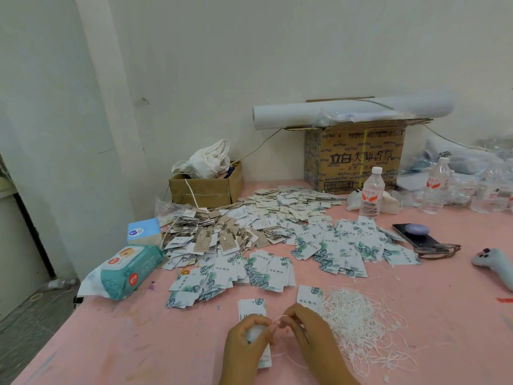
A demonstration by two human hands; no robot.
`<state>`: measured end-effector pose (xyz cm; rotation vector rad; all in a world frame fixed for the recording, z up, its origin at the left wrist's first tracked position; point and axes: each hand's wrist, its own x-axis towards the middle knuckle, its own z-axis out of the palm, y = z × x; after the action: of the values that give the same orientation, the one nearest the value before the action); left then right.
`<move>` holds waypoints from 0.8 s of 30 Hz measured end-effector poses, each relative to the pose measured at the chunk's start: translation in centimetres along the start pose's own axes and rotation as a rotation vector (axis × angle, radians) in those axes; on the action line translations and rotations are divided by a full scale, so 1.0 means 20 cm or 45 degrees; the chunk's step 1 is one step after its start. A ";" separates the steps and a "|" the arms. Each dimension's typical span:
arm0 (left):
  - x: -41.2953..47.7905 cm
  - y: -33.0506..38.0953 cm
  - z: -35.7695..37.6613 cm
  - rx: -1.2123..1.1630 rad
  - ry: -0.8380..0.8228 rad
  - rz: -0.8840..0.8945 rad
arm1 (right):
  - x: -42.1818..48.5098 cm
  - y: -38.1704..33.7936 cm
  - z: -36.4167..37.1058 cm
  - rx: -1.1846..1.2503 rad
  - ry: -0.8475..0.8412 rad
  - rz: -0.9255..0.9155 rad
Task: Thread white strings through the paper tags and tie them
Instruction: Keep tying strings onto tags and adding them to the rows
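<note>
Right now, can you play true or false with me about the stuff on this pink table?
1. The left hand holds a paper tag while the right hand pinches a white string. True.
2. The loose string pile lies left of the hands. False: it lies to their right.
3. The wet wipes pack sits near the table's left edge. True.
4. The water bottle beside the cardboard box has a red cap. False: its cap is white.
</note>
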<state>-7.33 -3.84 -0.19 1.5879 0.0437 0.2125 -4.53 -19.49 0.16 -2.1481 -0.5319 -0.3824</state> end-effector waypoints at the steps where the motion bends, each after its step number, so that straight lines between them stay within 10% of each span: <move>1: 0.00 -0.01 0.00 -0.011 0.023 -0.004 | 0.00 -0.01 -0.01 0.047 -0.005 0.015; 17: 0.00 0.01 -0.01 -0.291 0.258 -0.072 | 0.00 0.04 -0.10 0.668 0.565 0.534; 24: -0.01 0.02 0.00 -0.248 0.207 -0.119 | 0.03 0.06 -0.13 1.456 0.694 0.799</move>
<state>-7.62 -3.93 0.17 1.3687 0.2167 0.2644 -3.57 -22.11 1.25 -0.9403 0.2379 -0.1993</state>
